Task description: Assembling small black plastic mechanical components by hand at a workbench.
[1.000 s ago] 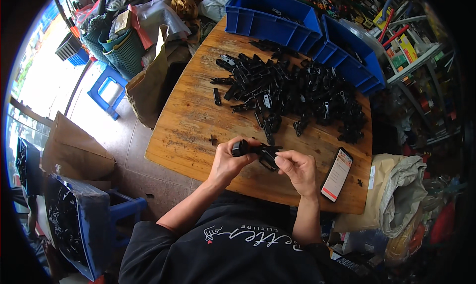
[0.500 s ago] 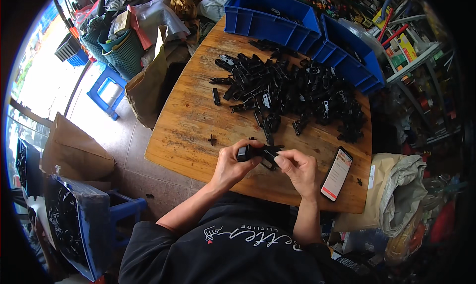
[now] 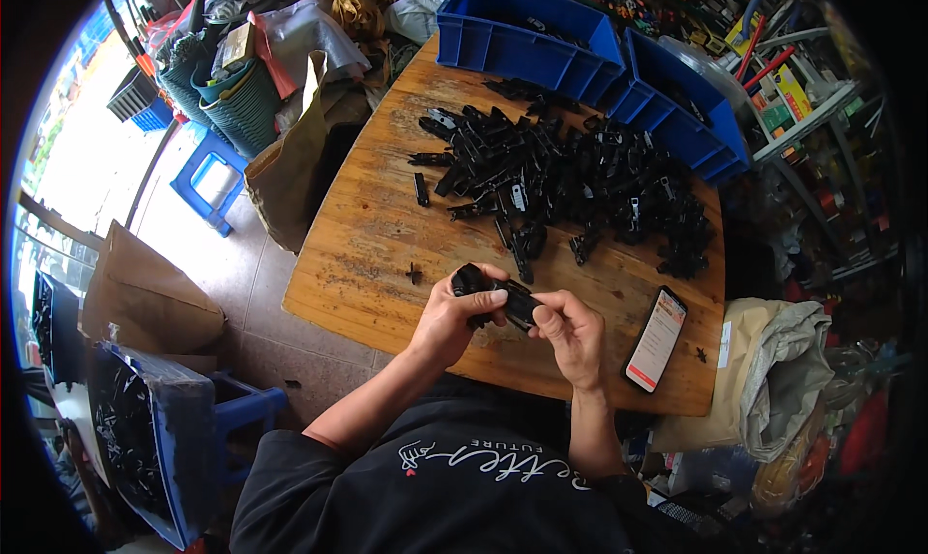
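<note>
A: What has changed since a second ago?
B: Little; the black part (image 3: 498, 298) stays above the surface's (image 3: 367, 235) near edge.
A: And the hands?
B: Left hand (image 3: 449, 317) and right hand (image 3: 570, 332) both have fingers closed on it.

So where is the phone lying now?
In the head view the phone lies on the wooden table near its front right corner, just right of the right hand and below the pile of black parts.
</note>
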The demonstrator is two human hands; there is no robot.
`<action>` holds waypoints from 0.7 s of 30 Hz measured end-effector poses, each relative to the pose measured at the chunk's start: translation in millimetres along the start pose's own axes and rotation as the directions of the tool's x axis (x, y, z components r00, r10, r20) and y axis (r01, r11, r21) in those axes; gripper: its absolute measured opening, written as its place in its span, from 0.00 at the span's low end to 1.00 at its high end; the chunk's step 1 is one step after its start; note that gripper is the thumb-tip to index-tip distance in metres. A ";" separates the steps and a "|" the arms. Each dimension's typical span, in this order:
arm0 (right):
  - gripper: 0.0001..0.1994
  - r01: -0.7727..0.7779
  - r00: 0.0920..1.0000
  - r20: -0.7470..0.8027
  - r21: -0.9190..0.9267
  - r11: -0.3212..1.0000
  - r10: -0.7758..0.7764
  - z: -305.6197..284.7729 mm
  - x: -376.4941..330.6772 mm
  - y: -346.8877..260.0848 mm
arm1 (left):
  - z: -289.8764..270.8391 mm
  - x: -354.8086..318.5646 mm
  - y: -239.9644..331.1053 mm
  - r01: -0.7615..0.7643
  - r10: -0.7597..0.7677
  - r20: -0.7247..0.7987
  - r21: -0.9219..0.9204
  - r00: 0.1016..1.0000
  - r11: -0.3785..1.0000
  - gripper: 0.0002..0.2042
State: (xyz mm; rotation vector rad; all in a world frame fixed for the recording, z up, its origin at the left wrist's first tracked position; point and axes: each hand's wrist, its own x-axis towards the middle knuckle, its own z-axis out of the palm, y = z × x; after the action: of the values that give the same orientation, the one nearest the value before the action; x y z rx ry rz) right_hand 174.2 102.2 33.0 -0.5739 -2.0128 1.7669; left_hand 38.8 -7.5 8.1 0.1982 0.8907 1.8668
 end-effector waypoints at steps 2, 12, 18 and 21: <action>0.12 0.080 0.997 -0.004 -0.078 0.994 -0.081 2.7 0.4 4.0 | -2.4 2.3 0.2 0.036 -0.035 0.026 -0.038 0.999 0.999 0.12; 0.11 0.202 0.973 -0.053 -0.287 0.936 -0.227 13.8 1.9 11.5 | -12.2 8.0 0.5 0.089 -0.087 0.052 -0.038 0.995 0.995 0.11; 0.11 0.169 0.976 -0.098 -0.239 0.956 -0.197 21.0 -1.1 5.8 | 4.7 3.2 2.3 -0.162 0.169 -0.027 0.162 0.985 0.973 0.13; 0.12 0.126 0.988 -0.095 -0.005 0.992 -0.126 23.7 -0.5 5.4 | 7.1 3.1 3.5 -0.140 0.147 -0.094 0.076 0.985 0.987 0.13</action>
State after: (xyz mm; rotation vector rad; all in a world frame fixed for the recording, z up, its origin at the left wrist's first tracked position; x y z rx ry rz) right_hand 161.9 82.9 24.8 -0.5091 -1.9391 1.6359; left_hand 38.4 -2.1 14.7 0.2185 1.0339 1.9948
